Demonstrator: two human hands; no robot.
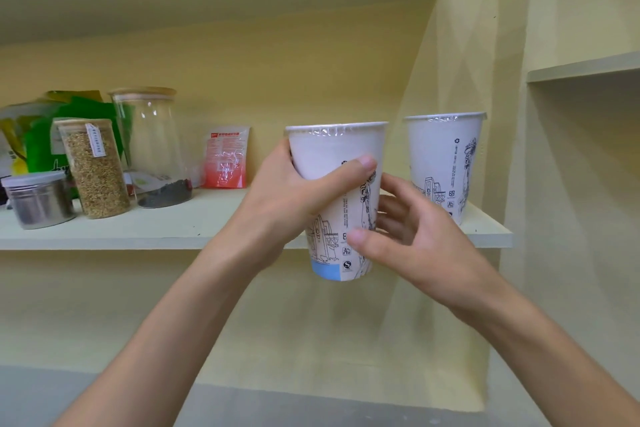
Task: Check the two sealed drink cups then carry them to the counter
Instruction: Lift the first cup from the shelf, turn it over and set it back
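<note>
Just in front of the pale shelf board (194, 236), 1 tall white paper cup with black line drawings and a film-sealed top (337, 163) was held upright in the air, clear of the board. The left hand (287, 198) was wrapped around its upper wall, thumb across the front, while the right hand (408, 236) touched its lower side with loosely curled fingers, not fully closed. A 2nd matching sealed white cup (446, 163) stood untouched on the shelf just to the right. Checking seemed under way on cup 1 only; cup 2 and the carry to the counter, not in view, remained. Jars and packets stood further left.
</note>
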